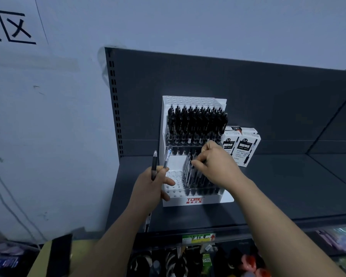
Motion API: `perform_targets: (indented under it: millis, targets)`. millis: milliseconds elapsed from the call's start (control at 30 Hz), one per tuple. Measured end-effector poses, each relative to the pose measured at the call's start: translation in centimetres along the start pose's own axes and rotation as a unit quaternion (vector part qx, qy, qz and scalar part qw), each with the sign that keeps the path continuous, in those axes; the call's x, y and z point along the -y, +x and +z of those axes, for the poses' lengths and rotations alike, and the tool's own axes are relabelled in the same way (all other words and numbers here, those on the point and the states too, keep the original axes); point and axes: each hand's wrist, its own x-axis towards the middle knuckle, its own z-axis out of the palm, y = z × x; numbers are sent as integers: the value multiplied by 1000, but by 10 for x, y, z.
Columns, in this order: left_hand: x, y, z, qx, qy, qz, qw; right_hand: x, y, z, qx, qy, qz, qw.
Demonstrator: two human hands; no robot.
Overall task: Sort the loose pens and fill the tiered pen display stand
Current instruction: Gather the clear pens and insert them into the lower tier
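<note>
The white tiered pen display stand [194,200] sits on a dark grey shelf. Its upper tier is packed with black pens [196,122]. The lower tier holds several pens [196,176] on its right side, with bare holes on its left. My left hand [150,186] grips two loose pens upright, a dark one [154,164] and a clear one with a blue band [167,156], just left of the stand. My right hand [214,162] reaches over the lower tier and pinches a black pen there among the standing ones.
White pen boxes [242,146] stand right of the stand against the shelf back. The shelf [288,186] stretches to the right. Below its front edge hang a price label [198,237] and assorted goods. A cardboard box [48,256] sits at lower left.
</note>
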Motion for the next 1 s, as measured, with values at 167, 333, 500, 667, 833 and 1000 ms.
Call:
perform_targets:
  millis: [167, 333, 500, 667, 833, 1000]
  targets:
    - [-5, -5, 3, 4, 6, 33, 999, 0, 2, -6, -3, 33, 16, 999]
    - [-17, -9, 8, 39, -22, 72, 996, 12, -1, -18, -40, 213, -1, 976]
    - [-18, -6, 11, 70, -40, 67, 994, 14, 3, -25, -4, 376, 10, 926]
    - [-15, -6, 8, 70, -34, 56, 995, 13, 8, -28, 6, 458, 25, 888]
    - [-3, 5, -5, -72, 44, 6, 996, 10, 16, -31, -62, 414, 41, 907]
    - [5, 7, -10, -77, -13, -43, 996, 9, 20, -25, -69, 186, 12, 980]
